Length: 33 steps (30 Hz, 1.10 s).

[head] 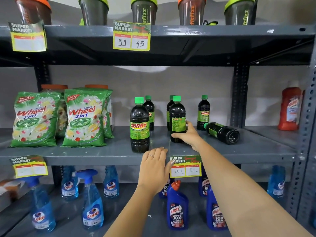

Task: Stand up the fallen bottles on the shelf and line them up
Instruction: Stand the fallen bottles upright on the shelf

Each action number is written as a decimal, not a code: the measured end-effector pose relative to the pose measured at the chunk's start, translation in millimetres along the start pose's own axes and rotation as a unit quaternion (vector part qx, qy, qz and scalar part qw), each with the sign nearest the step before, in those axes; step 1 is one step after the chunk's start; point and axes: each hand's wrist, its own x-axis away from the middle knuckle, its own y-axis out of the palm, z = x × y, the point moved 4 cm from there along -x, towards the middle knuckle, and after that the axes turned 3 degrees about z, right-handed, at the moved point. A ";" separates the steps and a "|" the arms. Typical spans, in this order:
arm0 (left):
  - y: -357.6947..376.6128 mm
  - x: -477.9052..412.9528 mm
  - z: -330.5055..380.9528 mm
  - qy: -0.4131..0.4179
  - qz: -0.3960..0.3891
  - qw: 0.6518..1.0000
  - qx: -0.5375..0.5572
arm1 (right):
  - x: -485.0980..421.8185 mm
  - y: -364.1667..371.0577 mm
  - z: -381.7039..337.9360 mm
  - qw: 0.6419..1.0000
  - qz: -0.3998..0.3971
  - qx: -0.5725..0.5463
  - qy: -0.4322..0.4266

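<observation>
**K:** Forearms fill the bottom of frame. left hand point(154, 165) rests flat on the front lip of the middle shelf point(85, 152), fingers point(160, 151) together, holding nothing. right hand point(189, 136) reaches in toward 12 o'clock, fingers wrapped round the lower body of an upright bottle point(177, 118)

**R:** Status on the bottles?

**K:** Six dark green-capped ones in view. Five upright: front-left bottle point(139, 125) standing free at about 11 o'clock from the left hand, the held one to its right, three more behind. One fallen bottle point(222, 132) lies on its side at 2 o'clock from the right hand, cap pointing left, base toward camera

**R:** Lined up yet?

**K:** No. Standing ones are staggered front to back, not a row. My read: mostly stood up, one left to raise, alignment still to do. Held bottle looks mid-placement, label turned partly away

**R:** Neighbours in the way?

**K:** Detergent bags point(83, 117) at 9 o'clock, well apart
</observation>
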 end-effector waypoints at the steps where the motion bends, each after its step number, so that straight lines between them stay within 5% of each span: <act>1: 0.0 -0.1 0.0 -0.001 -0.001 1.000 0.000 | -1.8 -0.1 1.3 1.000 -0.014 -0.009 0.010; 9: -0.4 1.1 1.1 0.001 0.006 1.000 0.004 | 0.8 3.0 -0.8 0.996 0.017 0.089 -0.005; 26: -0.4 1.3 -0.6 -0.001 0.003 1.000 0.016 | -8.1 3.3 0.1 0.995 -0.083 0.036 0.051; 33: -0.8 1.0 -1.4 -0.003 0.006 1.000 0.022 | -9.0 1.7 3.3 0.996 -0.038 0.044 0.067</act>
